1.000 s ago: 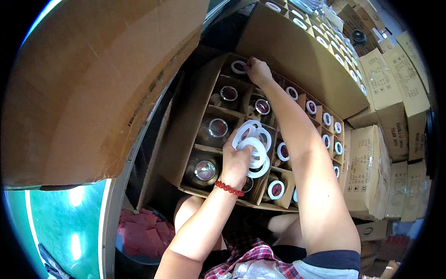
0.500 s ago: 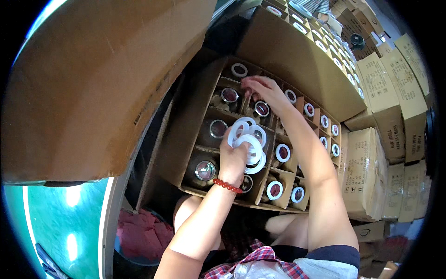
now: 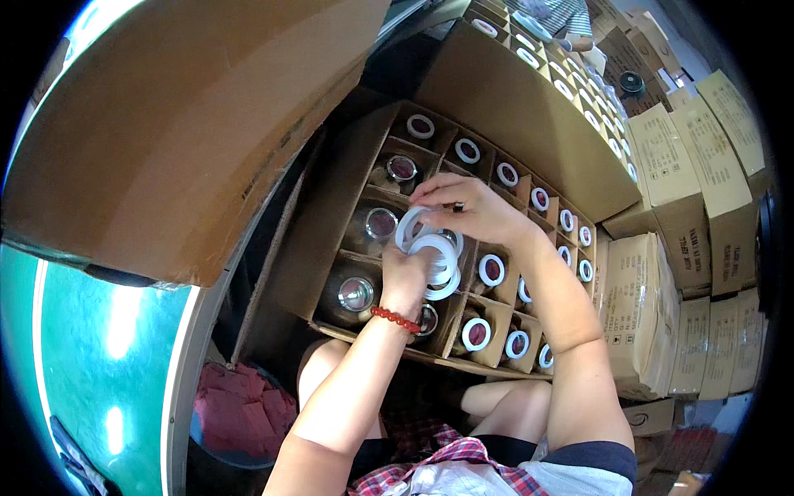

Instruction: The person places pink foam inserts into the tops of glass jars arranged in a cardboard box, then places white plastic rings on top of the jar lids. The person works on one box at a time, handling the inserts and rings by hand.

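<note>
My left hand, with a red bead bracelet at its wrist, grips a bunch of white rings over an open divided carton. My right hand has come to the top of the bunch, and its thumb and fingers pinch at the edge of one white ring. Glass jars stand upright in the carton's cells. Bare, shiny rims show on the left jars, such as the glass jar nearest my left wrist. White rings sit on the mouths of others, including the ringed jar. My hands hide some cells.
Behind, a second divided carton holds more ringed jars. A large cardboard flap rises at the left. Sealed cartons are stacked on the right. A tub of dark pink pieces stands by my legs. A person's striped sleeve shows far back.
My right hand has come back from the far cells to the rings in my left hand. A white ring now shows on a far jar that my right hand was near.
</note>
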The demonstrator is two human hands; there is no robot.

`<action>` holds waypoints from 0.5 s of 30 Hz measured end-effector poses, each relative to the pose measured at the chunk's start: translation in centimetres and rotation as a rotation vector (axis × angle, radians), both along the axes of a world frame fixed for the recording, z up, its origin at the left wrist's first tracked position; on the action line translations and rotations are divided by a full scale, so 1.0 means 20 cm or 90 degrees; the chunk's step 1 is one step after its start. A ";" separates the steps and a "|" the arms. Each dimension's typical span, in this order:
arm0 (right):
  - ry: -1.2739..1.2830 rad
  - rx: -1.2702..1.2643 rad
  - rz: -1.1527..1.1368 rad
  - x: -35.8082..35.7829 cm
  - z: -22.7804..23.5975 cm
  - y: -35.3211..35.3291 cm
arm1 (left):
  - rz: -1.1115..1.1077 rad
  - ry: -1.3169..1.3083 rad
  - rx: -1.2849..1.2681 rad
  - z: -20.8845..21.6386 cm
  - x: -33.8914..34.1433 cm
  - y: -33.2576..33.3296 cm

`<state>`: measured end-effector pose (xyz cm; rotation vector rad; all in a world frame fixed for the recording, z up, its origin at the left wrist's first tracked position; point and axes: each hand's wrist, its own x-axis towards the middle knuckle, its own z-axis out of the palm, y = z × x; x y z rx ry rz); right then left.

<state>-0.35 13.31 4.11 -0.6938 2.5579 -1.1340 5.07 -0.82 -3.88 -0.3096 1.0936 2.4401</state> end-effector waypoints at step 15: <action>0.419 0.226 -0.223 -0.35 -0.33 0.07 | -0.011 0.021 0.040 -0.03 0.01 0.03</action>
